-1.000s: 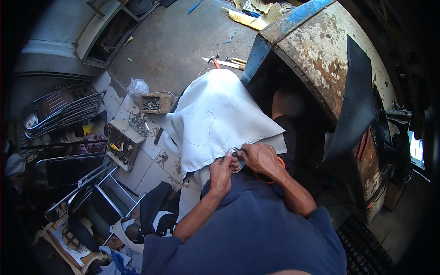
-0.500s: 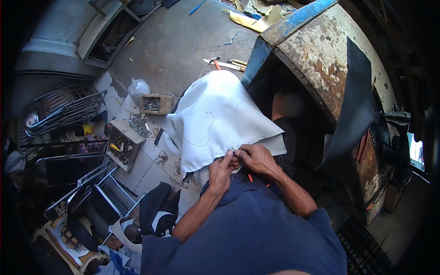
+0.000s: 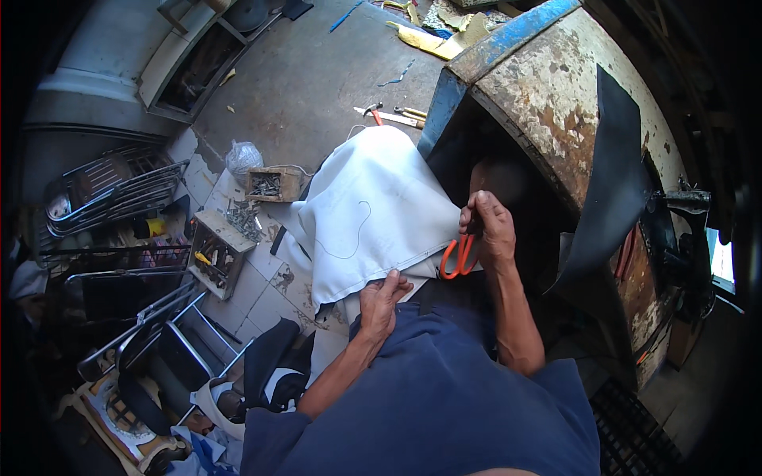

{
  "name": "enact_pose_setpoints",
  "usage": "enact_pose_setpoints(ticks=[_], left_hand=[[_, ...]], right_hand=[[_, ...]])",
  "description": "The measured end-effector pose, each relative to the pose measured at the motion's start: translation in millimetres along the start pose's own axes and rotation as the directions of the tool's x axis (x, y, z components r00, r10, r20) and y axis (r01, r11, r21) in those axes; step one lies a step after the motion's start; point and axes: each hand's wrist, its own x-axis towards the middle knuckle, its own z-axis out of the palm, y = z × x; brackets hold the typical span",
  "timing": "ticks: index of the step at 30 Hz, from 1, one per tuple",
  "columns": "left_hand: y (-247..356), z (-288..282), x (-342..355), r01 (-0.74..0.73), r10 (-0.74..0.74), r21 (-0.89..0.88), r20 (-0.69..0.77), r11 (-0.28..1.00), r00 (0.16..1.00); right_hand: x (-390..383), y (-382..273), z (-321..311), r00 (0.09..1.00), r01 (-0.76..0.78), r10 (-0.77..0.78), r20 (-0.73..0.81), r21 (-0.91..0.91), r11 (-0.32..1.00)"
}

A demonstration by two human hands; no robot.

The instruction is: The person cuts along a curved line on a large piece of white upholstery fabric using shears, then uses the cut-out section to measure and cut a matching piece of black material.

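A large white sheet of fabric or soft vinyl is draped over my lap and knees, with a loose dark thread curving across it. My left hand pinches the sheet's near hem between thumb and fingers. To the right of the sheet my right hand is raised, its thumb and fingertips pressed together; whatever is between them is too small to make out. Just below that hand, the orange handles of a pair of scissors stick up by the sheet's right corner. The scissors' blades are hidden.
A hammer and pliers lie on the floor beyond the sheet. At the left are a wooden box of nails, a wooden toolbox and stacked metal chairs. A large peeling, rusty panel rises at the right.
My right hand has left the hem beside my left hand and moved up and to the right. The orange scissor handles now show more fully. My left hand has stayed at the hem.
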Motion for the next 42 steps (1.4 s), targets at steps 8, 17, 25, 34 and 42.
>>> enact_pose_setpoints(ticks=[8, 17, 25, 34, 42], left_hand=[[12, 31, 10, 0.124, -0.122, -0.038, 0.049, 0.992, 0.991], [7, 22, 15, 0.120, -0.113, -0.075, 0.091, 0.990, 0.989], [3, 21, 17, 0.113, -0.107, -0.078, 0.087, 0.990, 0.990], [5, 20, 15, 0.105, -0.097, -0.063, 0.114, 0.993, 0.989], [2, 19, 13, 0.132, -0.132, 0.001, 0.093, 0.991, 0.987]], right_hand=[[-29, 9, 16, 0.951, 0.118, 0.237, 0.197, -0.943, 0.313], [-39, 20, 28, 0.956, 0.118, 0.243, 0.166, -0.973, 0.201], [-37, 21, 25, 0.951, 0.146, 0.246, 0.189, -0.973, 0.181], [-41, 29, 26, 0.962, 0.139, 0.204, 0.181, -0.969, 0.203], [-19, 24, 16, 0.984, -0.153, 0.175, 0.039, -0.320, 0.935]])
